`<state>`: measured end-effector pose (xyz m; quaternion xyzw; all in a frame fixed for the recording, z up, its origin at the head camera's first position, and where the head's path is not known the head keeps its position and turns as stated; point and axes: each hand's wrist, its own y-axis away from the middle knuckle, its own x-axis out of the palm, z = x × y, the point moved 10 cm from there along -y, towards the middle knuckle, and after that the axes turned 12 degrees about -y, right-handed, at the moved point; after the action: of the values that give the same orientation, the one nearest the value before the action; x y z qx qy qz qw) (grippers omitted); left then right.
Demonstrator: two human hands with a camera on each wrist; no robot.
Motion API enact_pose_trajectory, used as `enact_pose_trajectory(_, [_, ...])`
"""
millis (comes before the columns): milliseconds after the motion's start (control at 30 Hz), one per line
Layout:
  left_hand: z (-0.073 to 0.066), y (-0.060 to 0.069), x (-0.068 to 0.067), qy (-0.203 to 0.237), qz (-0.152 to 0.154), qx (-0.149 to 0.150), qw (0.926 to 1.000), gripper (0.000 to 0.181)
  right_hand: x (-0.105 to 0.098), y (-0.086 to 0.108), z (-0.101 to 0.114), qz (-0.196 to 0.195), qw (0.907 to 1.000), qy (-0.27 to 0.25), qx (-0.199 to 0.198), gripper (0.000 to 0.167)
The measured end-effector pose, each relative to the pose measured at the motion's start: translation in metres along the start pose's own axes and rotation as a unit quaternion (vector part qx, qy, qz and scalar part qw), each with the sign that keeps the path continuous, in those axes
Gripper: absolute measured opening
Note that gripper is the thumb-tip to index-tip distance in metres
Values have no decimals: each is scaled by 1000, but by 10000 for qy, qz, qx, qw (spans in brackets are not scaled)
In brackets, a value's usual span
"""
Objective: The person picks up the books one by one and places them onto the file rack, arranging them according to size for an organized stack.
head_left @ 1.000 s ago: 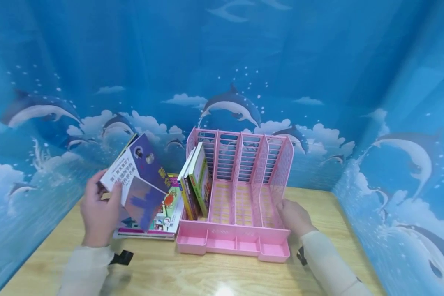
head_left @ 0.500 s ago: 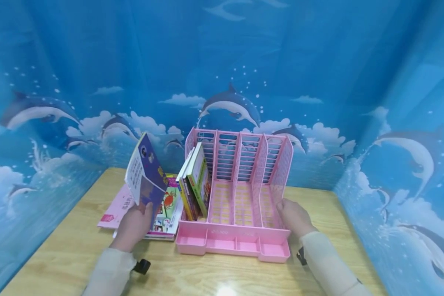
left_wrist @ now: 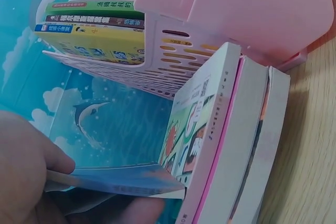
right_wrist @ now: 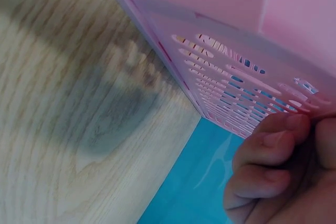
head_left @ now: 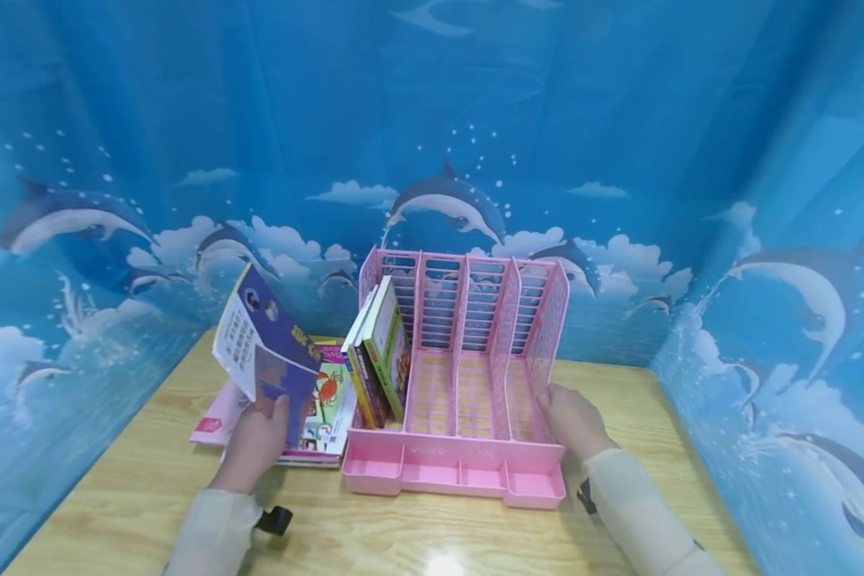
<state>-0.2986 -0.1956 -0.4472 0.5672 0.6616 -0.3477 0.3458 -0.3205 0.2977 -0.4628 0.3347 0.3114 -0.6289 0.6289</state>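
Note:
A purple book [head_left: 282,320] with a white cover part stands tilted above the stack at the left; my left hand [head_left: 254,444] pinches its lower edge. In the left wrist view the left hand [left_wrist: 26,171] has its thumb on one side of that book [left_wrist: 126,181], whose edge meets the stack. My right hand [head_left: 574,420] grips the right side wall of the pink rack [head_left: 455,452]. The right wrist view shows the right hand's [right_wrist: 283,171] curled fingers at the rack's slotted wall [right_wrist: 226,82]. Several books [head_left: 382,352] lean in the rack's leftmost compartment.
A stack of books [head_left: 324,458] lies against the rack's left side, with a crab picture on its top cover. A pink book [head_left: 216,420] sticks out to the left. Behind the wooden table [head_left: 346,528] hangs a blue dolphin curtain [head_left: 432,104].
The left hand has moved right and down along the purple book to its lower edge, uncovering the pink book. The purple book swung upright, then leaned left again. The right hand stays put.

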Motion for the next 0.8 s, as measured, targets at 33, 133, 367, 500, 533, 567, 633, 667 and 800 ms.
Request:
enact_pose_trajectory(33, [-1, 0, 0, -11, 2, 15, 10000, 54, 0, 0, 1, -18, 10000, -7, -8, 47])
enact_pose_trajectory(133, [-1, 1, 1, -31, 38, 28, 10000, 57, 1, 0, 1, -40, 10000, -22, 0, 49])
enact_pose_trajectory(367, [-1, 5, 0, -115, -231, -18, 9997, 55, 6, -2, 1, 32, 10000, -42, -15, 52])
enact_pose_trajectory(500, [-5, 8, 3, 63, -337, -119, 9993, 54, 4, -5, -3, -26, 10000, -57, -26, 48])
enact_pose_trajectory(533, [-6, 9, 3, 126, -358, -158, 9992, 55, 3, -5, -5, -34, 10000, -72, -6, 47])
enact_pose_trajectory(567, [-7, 10, 3, 200, -372, -182, 9989, 55, 3, -6, -6, -28, 10000, -86, 37, 47])
enact_pose_trajectory(633, [-6, 14, 2, 484, -544, -227, 9971, 54, 2, -5, -8, -1, 9999, -133, 77, 49])
enact_pose_trajectory(667, [-4, 17, -1, 603, -716, -278, 9952, 53, 2, -5, -8, 14, 9998, -152, 83, 49])
enact_pose_trajectory(800, [2, 33, -8, 1767, -1227, -570, 9749, 47, 3, -4, -5, 26, 9998, -161, 70, 55])
